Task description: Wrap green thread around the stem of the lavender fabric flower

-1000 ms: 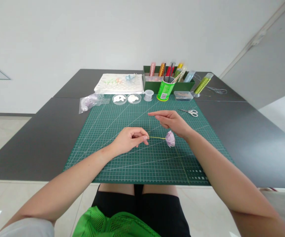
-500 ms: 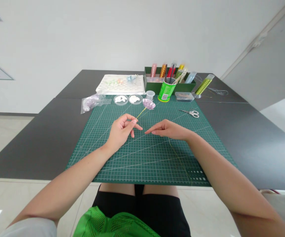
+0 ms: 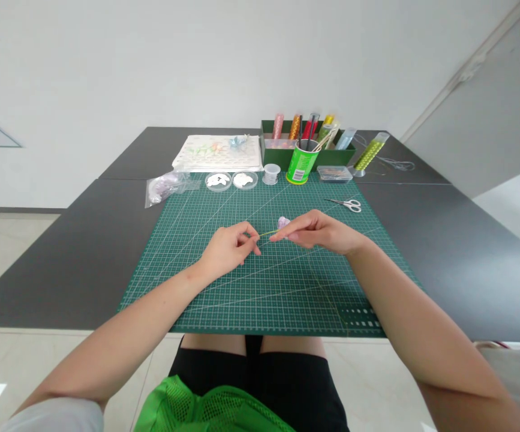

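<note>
A pale lilac flower on a thin yellow-green stem lies almost level above the cutting mat. My left hand is closed, pinching the lower end of this stem between thumb and forefinger. From the other side my right hand reaches in with its fingers pressed together close to the stem, and it partly covers the flower head. A fine yellowish thread trails from beneath my right hand down toward the mat's near edge. The thread's upper end is hidden at the fingers.
The green cutting mat covers the table's middle. White scissors lie right. Behind stand two dishes of white pieces, a small clear tub, a green can with sticks, and a green box of tubes. A plastic bag lies left.
The flower has tipped from pointing up and away to pointing right, its head now by my right hand. My left hand has turned and moved slightly right; my right hand has risen to the stem.
</note>
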Demonstrator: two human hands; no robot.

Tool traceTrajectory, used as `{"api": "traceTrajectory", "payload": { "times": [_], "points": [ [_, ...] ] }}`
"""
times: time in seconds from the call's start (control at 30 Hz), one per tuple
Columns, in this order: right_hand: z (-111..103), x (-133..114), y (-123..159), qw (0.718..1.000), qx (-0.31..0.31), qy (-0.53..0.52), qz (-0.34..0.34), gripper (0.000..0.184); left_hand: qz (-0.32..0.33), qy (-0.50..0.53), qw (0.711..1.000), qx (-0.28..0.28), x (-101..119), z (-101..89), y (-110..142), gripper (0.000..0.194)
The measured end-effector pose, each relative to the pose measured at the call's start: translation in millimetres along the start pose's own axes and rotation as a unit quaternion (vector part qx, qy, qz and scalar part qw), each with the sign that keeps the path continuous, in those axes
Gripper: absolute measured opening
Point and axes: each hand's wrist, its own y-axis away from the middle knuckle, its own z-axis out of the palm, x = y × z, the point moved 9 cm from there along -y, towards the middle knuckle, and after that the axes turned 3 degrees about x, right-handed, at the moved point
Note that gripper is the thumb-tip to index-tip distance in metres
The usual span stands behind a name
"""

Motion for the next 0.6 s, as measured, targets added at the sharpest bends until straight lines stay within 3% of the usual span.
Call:
{"api": "traceTrajectory", "payload": {
  "times": [0.17,0.37,0.6],
  "points": [
    [-12.2,0.5,2.1,0.998,0.064,-0.006,0.003,0.031,-0.01,0.026,0.995,-0.092,3.1,19.3,7.2,0.015],
    [-15.1,7.8,2.2,0.999,0.039,0.032,0.012,0.036,0.007,0.086,0.977,-0.194,10.0,34.4,16.5,0.015],
    [-14.8,25.0,-6.3,0.991,0.005,0.135,0.021,0.038,0.028,0.176,0.965,-0.193,18.2,29.9,17.6,0.018]
  ]
}}
